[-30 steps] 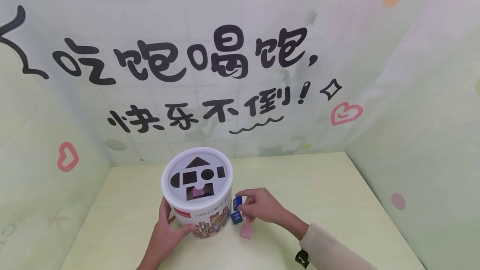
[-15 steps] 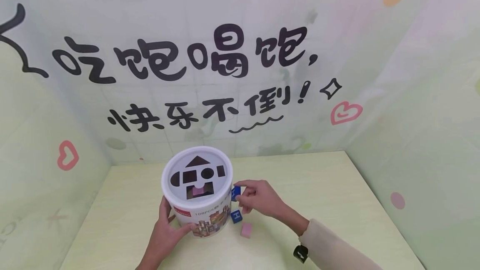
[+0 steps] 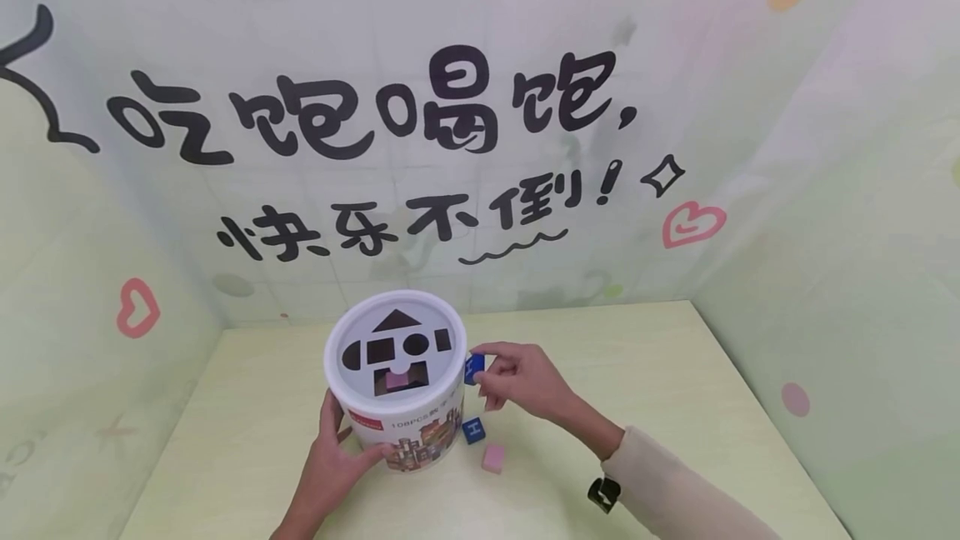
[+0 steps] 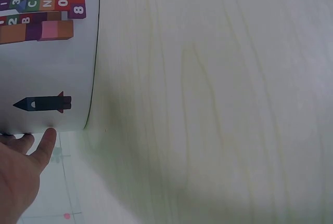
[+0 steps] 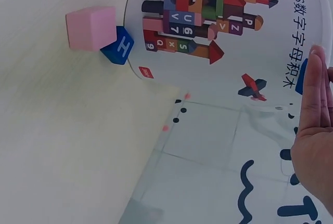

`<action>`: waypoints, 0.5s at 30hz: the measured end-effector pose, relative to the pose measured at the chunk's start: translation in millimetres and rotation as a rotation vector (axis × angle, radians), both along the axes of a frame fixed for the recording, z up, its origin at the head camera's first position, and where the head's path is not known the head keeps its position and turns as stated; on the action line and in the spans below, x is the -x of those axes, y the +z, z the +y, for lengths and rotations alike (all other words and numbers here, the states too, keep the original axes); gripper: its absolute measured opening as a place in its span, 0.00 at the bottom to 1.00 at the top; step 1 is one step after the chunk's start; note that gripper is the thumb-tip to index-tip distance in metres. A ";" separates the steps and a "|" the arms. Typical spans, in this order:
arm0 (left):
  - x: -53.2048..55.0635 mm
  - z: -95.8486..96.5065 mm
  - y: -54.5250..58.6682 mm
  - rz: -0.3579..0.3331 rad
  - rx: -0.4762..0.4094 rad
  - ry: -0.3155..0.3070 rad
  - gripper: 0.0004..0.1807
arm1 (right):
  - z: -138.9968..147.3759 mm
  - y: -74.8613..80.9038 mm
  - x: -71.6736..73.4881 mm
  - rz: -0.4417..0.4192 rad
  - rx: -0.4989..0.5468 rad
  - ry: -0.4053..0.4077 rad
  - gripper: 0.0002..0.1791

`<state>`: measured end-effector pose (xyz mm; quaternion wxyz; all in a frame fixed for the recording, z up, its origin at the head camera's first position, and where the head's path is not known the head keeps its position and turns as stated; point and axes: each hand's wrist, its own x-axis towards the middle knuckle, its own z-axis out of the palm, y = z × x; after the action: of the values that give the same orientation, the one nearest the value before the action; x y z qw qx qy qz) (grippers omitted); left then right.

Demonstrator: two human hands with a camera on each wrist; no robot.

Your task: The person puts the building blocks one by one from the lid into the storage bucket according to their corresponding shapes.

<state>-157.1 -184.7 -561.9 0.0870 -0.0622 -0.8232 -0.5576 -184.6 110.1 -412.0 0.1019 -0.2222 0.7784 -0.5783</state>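
Observation:
My left hand (image 3: 333, 457) grips a white round bucket (image 3: 375, 440) printed with block castles, thumb across its front and fingers round its left side. Its recessed lid (image 3: 356, 390) has several shaped holes; a pink piece (image 3: 396, 380) shows in the one nearest me. Beside the bucket's right rim, my right hand (image 3: 528, 382) pinches a blue block (image 3: 473, 367) with a white letter, raised above the table. In the right wrist view the fingers (image 5: 312, 94) hide most of that blue block. Below it, a second blue block (image 3: 473, 430) marked H lies against the bucket's base.
A pink block (image 3: 492, 458) sits on the pale wooden table (image 3: 637, 440), close to the second blue block. Behind the table rises a printed wall (image 3: 420, 182) with large black characters, and side panels (image 3: 862, 340) enclose the work area.
My right hand has lifted the blue block from beside the H block up towards the bucket's rim, uncovering the pink block. My left hand has kept its grip on the bucket.

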 end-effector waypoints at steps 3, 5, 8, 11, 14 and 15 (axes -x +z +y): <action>1.7 -1.2 -5.2 0.001 -0.003 0.002 0.65 | 1.7 7.1 2.1 0.002 0.008 0.001 0.18; 2.0 -1.3 -6.0 -0.004 -0.007 0.000 0.65 | 2.8 12.5 3.8 0.007 0.013 -0.002 0.18; 1.9 -1.4 -5.5 0.001 -0.004 -0.008 0.65 | 3.4 20.9 6.7 0.023 0.016 -0.012 0.17; 0.0 -0.1 0.1 0.006 0.006 -0.014 0.65 | 2.7 28.4 9.3 0.041 0.007 -0.018 0.17; -4.6 3.1 12.5 0.011 -0.002 -0.017 0.65 | 0.1 33.4 11.0 0.047 -0.004 -0.016 0.17; -6.4 4.2 17.0 0.013 -0.003 -0.016 0.64 | -1.2 34.6 11.4 0.047 -0.009 -0.013 0.17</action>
<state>-150.7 -180.4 -545.0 0.0878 -0.0724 -0.8212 -0.5591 -196.0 108.9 -377.4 0.0809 -0.2303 0.7846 -0.5699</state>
